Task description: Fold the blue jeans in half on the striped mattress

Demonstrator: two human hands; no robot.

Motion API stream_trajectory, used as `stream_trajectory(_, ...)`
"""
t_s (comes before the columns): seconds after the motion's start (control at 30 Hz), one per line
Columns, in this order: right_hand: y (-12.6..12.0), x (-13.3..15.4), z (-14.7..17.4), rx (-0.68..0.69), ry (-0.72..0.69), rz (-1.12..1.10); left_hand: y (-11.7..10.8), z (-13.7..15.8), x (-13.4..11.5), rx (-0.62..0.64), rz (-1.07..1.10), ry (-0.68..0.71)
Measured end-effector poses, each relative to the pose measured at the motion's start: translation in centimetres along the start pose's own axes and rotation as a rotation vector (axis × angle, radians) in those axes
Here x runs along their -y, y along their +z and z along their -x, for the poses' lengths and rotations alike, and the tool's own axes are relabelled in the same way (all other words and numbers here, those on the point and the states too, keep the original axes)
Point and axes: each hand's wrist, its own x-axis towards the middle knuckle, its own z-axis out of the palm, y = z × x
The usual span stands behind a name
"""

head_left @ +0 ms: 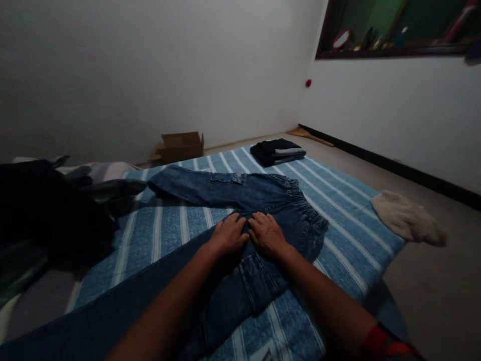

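Observation:
A pair of dark blue jeans (259, 193) lies spread flat on a blue and white striped sheet (338, 200). One leg runs off to the back left, the other toward me at the lower left. My left hand (228, 234) and my right hand (267, 233) rest palm down side by side on the crotch of the jeans, fingers flat and slightly apart. Neither hand grips the cloth. The elastic waistband (306, 208) lies to the right of my hands.
A folded stack of dark clothes (277, 151) sits at the sheet's far edge. A dark heap of garments (48, 210) lies on the left. A beige cloth (408, 218) rests at the right corner, and a cardboard box (181, 146) stands against the back wall.

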Motion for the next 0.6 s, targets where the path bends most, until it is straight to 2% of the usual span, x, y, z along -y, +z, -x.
stream_trajectory(0.1, -0.3, 0.0, -0.1, 0.002, 0.008, -0.016, -0.1, -1.2, -0.4, -0.046, 0.034, -0.022)
stream_trajectory(0.37, -0.5, -0.2, 0.2, 0.065, 0.025, -0.057, 3.3, -1.7, -1.0, -0.115, 0.07, -0.106)
stream_trajectory(0.6, -0.7, -0.3, 0.6, 0.147, 0.059, -0.074, 3.3, -1.1, -1.5, -0.186, 0.005, -0.063)
